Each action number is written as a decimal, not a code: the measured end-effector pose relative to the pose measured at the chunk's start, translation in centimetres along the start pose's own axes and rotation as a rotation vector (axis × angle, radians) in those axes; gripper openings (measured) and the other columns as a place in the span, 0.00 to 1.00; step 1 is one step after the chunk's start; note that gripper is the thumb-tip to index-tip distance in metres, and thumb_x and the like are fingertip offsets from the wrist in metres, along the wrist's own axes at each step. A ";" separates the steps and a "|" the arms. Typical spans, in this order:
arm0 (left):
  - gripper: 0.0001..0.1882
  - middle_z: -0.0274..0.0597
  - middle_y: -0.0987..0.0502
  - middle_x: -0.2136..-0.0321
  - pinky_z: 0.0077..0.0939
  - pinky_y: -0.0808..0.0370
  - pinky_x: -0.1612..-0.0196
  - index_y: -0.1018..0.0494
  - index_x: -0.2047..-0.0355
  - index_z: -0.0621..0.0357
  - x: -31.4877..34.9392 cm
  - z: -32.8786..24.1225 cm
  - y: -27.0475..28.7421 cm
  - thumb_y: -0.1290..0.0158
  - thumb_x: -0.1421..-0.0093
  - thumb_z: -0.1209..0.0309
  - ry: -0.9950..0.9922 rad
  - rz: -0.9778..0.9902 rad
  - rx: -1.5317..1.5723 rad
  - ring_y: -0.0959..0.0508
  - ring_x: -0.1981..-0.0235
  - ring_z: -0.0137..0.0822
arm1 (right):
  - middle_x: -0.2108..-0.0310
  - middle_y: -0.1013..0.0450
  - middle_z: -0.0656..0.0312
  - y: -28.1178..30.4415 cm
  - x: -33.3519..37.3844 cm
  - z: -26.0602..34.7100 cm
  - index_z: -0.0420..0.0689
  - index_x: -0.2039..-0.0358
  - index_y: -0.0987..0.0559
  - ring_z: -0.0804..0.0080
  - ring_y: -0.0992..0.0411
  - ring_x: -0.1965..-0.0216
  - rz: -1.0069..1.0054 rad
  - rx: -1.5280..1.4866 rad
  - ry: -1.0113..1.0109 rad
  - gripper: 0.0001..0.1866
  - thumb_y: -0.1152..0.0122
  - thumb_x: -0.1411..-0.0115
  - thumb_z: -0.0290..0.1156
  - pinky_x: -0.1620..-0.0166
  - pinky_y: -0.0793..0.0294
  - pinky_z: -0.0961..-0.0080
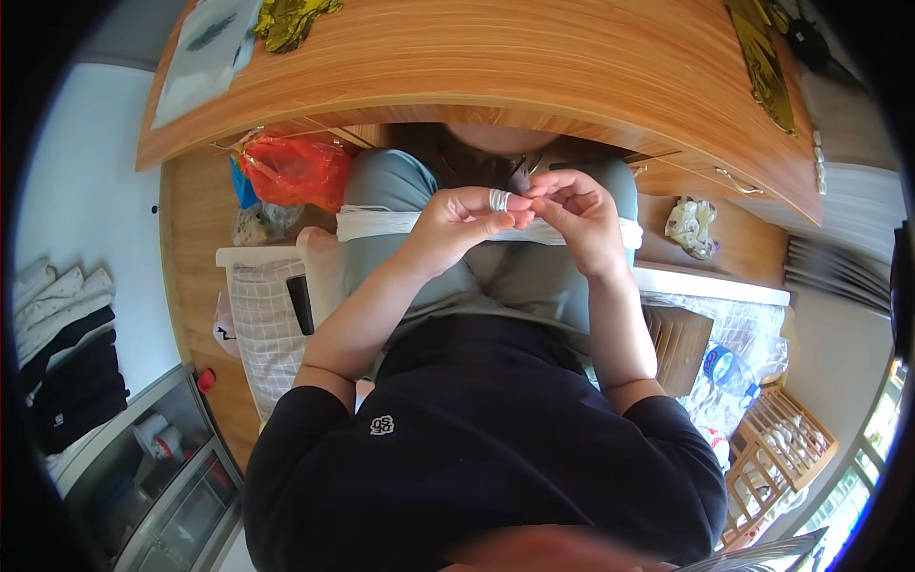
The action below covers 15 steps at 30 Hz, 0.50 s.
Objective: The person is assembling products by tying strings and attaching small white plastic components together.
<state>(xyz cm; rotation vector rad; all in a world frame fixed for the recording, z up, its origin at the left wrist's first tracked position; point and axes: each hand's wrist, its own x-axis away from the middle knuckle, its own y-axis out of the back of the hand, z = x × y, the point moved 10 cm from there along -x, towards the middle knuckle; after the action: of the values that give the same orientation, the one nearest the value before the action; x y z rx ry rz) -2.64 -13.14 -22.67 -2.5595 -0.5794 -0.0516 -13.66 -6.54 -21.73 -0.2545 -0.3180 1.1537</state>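
Above my lap, my left hand (462, 217) has its fingers closed, with several turns of white yarn (498, 200) wound round one finger. Close against its fingertips, my right hand (583, 219) pinches with thumb and forefinger; any strand between them is too fine to make out. Its other fingers are curled. A stretched hank of white yarn (375, 223) lies across both thighs, just below the hands, and its right end (630, 234) shows at the outer side of my right knee. My hands hide part of its middle.
Ahead stands a wooden desk (534, 57) with gold foil (289, 21) and a clear plastic bag (205, 57) on it. A red bag (295, 170) hangs at the left. Beside the seat are a dark phone (300, 304), a cardboard piece (679, 345) and a plastic bottle (729, 370).
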 end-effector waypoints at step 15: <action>0.11 0.49 0.21 0.61 0.37 0.27 0.56 0.25 0.60 0.66 1.2 -5.4 -1.3 0.52 0.41 0.75 -0.510 -0.108 -0.952 0.22 0.61 0.49 | 0.65 0.22 0.59 -3.6 1.6 1.8 0.36 0.64 0.23 0.76 0.24 0.62 -0.093 0.532 0.143 0.06 0.38 0.44 0.17 0.55 0.25 0.80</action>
<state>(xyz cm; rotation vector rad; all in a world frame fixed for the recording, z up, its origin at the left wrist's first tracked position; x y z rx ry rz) -1.64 -14.30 -17.19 -3.4844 -1.0820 0.3899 -10.67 -6.43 -18.60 0.1447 0.1070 1.0805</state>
